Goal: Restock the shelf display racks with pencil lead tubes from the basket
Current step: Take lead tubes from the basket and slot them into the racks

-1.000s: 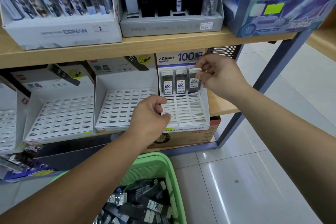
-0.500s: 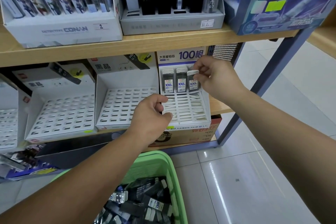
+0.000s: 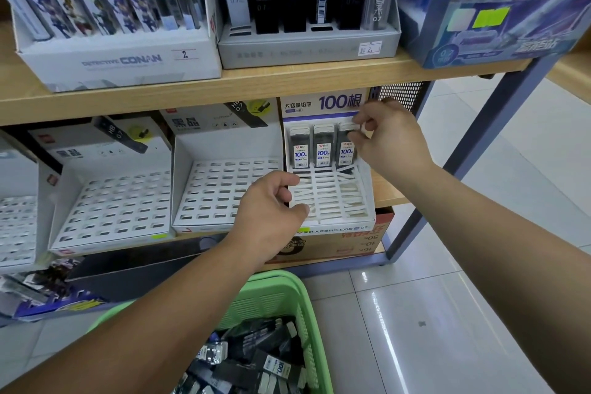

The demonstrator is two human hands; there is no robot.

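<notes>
100根 rack (image 3: pixel 332 201) sits at right end of lower shelf (image 3: pixel 388 198); header reads "100根", near lip shows "100" & "0.7". In its far row 3 lead tubes stand upright, side by side & touching: left tube (image 3: pixel 300 147), mid tube (image 3: pixel 323 145), right tube (image 3: pixel 346 145), each w/ a white label "100". Right hand (image 3: pixel 388 137) comes in from the right; thumb & forefinger pinch the right tube's top cap, other fingers curled loosely behind. Left hand (image 3: pixel 268 214) is at the rack's left wall, fingers curled over that wall, thumb on the near part of the grid, so it grips the rack. From the tubes to the near lip the white slotted grid lies open. Left of it are 2 white "黑晶" racks, near one (image 3: pixel 224 189) & far-left one (image 3: pixel 108 201), marked "HB 0.7". Upper shelf: "DETECTIVE CONAN" box (image 3: pixel 121 57) w/ tag "2", grey tray (image 3: pixel 307 48) of black "deli" 0.7 packs, blue box (image 3: pixel 479 35) marked "0.7". Green basket (image 3: pixel 287 291) is on the floor below the left forearm, w/ loose tubes (image 3: pixel 256 361) heaped inside. Grey metal post (image 3: pixel 463 153) runs just right of the right wrist; beyond it open tiled floor (image 3: pixel 447 329).
</notes>
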